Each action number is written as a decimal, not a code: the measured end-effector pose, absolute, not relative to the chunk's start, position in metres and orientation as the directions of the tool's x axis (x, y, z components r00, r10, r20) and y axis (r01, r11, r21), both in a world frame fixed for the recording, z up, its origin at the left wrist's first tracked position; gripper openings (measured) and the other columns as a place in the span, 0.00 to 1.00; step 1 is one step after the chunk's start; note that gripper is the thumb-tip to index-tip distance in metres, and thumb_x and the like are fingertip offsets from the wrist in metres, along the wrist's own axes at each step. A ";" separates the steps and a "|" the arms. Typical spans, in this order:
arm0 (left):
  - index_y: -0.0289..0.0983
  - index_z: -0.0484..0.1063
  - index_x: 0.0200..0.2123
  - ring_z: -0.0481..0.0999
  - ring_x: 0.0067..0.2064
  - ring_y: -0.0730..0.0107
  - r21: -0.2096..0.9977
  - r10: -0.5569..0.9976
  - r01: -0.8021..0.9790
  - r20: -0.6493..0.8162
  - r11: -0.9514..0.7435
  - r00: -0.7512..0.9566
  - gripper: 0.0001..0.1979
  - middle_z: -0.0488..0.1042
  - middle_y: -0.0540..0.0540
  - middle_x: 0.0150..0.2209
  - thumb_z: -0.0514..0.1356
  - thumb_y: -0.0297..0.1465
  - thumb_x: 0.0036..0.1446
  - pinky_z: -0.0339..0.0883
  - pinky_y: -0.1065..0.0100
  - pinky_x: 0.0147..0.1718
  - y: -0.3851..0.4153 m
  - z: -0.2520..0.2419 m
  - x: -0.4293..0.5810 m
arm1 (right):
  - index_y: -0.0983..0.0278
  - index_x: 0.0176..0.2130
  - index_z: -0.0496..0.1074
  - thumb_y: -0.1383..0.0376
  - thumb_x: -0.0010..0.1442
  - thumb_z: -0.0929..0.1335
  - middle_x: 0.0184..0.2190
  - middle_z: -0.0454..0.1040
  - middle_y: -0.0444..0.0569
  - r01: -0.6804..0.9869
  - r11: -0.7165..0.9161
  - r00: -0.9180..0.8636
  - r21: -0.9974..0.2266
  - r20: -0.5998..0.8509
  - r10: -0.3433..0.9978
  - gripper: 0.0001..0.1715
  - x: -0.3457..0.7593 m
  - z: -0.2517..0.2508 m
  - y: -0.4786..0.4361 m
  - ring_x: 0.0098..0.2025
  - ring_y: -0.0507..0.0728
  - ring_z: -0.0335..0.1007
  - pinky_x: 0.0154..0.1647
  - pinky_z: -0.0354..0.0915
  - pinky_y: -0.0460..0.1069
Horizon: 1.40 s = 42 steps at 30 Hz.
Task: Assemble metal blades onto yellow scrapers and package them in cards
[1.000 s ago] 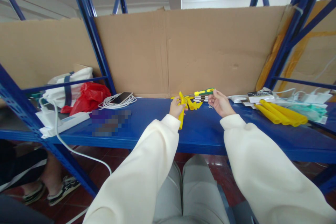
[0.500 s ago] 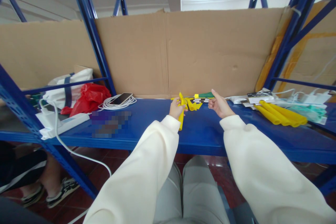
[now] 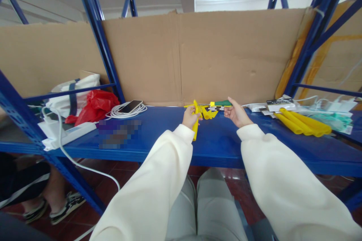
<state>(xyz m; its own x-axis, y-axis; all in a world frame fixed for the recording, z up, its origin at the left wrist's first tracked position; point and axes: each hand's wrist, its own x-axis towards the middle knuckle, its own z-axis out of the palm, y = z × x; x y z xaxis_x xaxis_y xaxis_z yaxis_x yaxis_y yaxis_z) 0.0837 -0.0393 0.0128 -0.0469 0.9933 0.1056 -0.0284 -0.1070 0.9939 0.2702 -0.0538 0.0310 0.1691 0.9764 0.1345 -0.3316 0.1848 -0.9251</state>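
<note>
My left hand (image 3: 190,116) is closed around a yellow plastic tube (image 3: 195,130), which stands roughly upright over the blue shelf (image 3: 166,135). Its fingers wrap the tube's middle. To the right, my right hand (image 3: 235,113) has its thumb and fingers closed at the butt end of a green and yellow screwdriver handle (image 3: 222,103). The screwdriver lies sideways at the back of the shelf, its shaft pointing left. Between my hands are yellow plastic pieces (image 3: 209,114) and a small black-and-white item (image 3: 216,109) whose kind I cannot make out.
Several yellow tubes (image 3: 304,122) lie at the right, beside small boxes (image 3: 279,104). On the left are a phone (image 3: 131,106) on coiled white cable (image 3: 114,114), a power strip (image 3: 69,135) and a red bag (image 3: 98,101). Cardboard (image 3: 226,56) stands behind; another person's legs show lower left.
My right thumb has come down and its fingers have closed at the screwdriver's handle, which has shifted very slightly right. My left hand and the tube have hardly moved.
</note>
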 end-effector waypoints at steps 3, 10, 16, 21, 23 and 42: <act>0.39 0.68 0.58 0.82 0.28 0.74 0.994 0.994 -0.021 0.104 -0.105 -0.041 0.27 0.72 0.38 0.64 0.61 0.17 0.57 0.64 0.78 0.16 -0.040 0.013 0.083 | 0.61 0.30 0.65 0.54 0.67 0.69 0.15 0.69 0.41 -0.332 0.188 0.180 -0.924 0.134 0.975 0.18 0.271 0.030 -0.052 0.14 0.48 0.59 0.15 0.60 0.41; 0.41 0.66 0.62 0.81 0.25 0.74 0.993 0.993 -0.036 0.112 -0.113 -0.042 0.32 0.77 0.40 0.59 0.62 0.18 0.56 0.63 0.77 0.15 -0.039 0.012 0.083 | 0.60 0.30 0.64 0.51 0.61 0.74 0.16 0.72 0.43 -0.310 0.218 0.217 -0.925 0.155 0.964 0.21 0.274 0.026 -0.046 0.14 0.50 0.63 0.14 0.61 0.43; 0.41 0.66 0.63 0.82 0.27 0.72 0.994 0.993 -0.022 0.108 -0.108 -0.039 0.33 0.78 0.40 0.58 0.62 0.18 0.54 0.65 0.77 0.17 -0.037 0.010 0.083 | 0.60 0.30 0.63 0.50 0.59 0.75 0.18 0.75 0.43 -0.308 0.273 0.225 -0.911 0.209 0.952 0.24 0.274 0.026 -0.045 0.15 0.50 0.66 0.16 0.65 0.43; 0.40 0.66 0.63 0.82 0.29 0.72 0.995 0.994 -0.017 0.100 -0.101 -0.046 0.32 0.77 0.39 0.59 0.61 0.17 0.55 0.64 0.78 0.16 -0.037 0.010 0.083 | 0.61 0.30 0.64 0.54 0.62 0.74 0.21 0.77 0.43 -0.324 0.297 0.209 -0.898 0.238 0.948 0.20 0.271 0.027 -0.049 0.16 0.48 0.68 0.19 0.67 0.41; 0.40 0.66 0.62 0.82 0.29 0.73 0.995 0.994 -0.017 0.095 -0.096 -0.049 0.32 0.77 0.40 0.59 0.60 0.17 0.55 0.63 0.79 0.16 -0.037 0.010 0.083 | 0.61 0.30 0.64 0.54 0.62 0.74 0.20 0.77 0.43 -0.316 0.296 0.212 -0.901 0.237 0.948 0.21 0.270 0.027 -0.050 0.16 0.47 0.67 0.18 0.65 0.41; 0.41 0.66 0.64 0.84 0.33 0.71 0.989 0.969 -0.049 0.129 -0.143 -0.211 0.32 0.74 0.40 0.63 0.59 0.17 0.57 0.63 0.79 0.17 -0.032 0.009 0.079 | 0.60 0.30 0.63 0.51 0.56 0.77 0.17 0.73 0.40 -0.205 0.299 0.254 -0.932 0.245 0.936 0.24 0.270 0.019 -0.044 0.15 0.48 0.66 0.15 0.61 0.40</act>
<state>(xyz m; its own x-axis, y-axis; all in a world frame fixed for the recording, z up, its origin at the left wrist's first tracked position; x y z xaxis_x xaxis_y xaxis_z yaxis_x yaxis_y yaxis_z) 0.0791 -0.0323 0.0090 -0.2110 0.9689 0.1294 -0.0485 -0.1426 0.9886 0.2697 -0.0438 0.0190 0.2535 0.9359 0.2447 -0.2046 0.2991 -0.9320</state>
